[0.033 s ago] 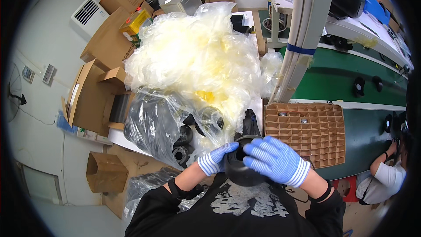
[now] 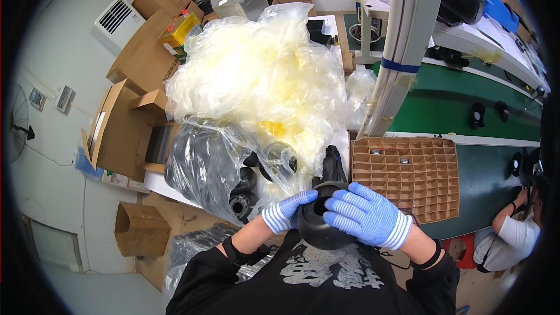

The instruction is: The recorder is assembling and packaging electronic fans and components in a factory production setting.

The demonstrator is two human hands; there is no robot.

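Close in front of my chest is a round black plastic housing (image 2: pixel 319 231) with a dark opening in its upper face. My left hand (image 2: pixel 288 212), in a blue-and-white striped glove, grips its left side, thumb along the rim by the opening. My gloved right hand (image 2: pixel 367 214) holds the right side, its fingers laid across the top beside the opening. The undersides of both hands are hidden. Just beyond stands a black part (image 2: pixel 333 166), its lower end hidden by the housing. More black round parts (image 2: pixel 241 204) lie left of my hands, partly under clear plastic.
A large heap of clear plastic bags (image 2: pixel 262 70) covers the table. On the right is a cardboard divider tray (image 2: pixel 405 178) with a few small metal pieces, beside a green conveyor (image 2: pixel 461 105) and a white post (image 2: pixel 399 41). Another person (image 2: pixel 519 233) sits far right. Cardboard boxes (image 2: pixel 125 134) stand left.
The housing has tilted slightly between my hands, and its opening shows a little differently. My right fingers have shifted slightly on it; the rest looks the same.
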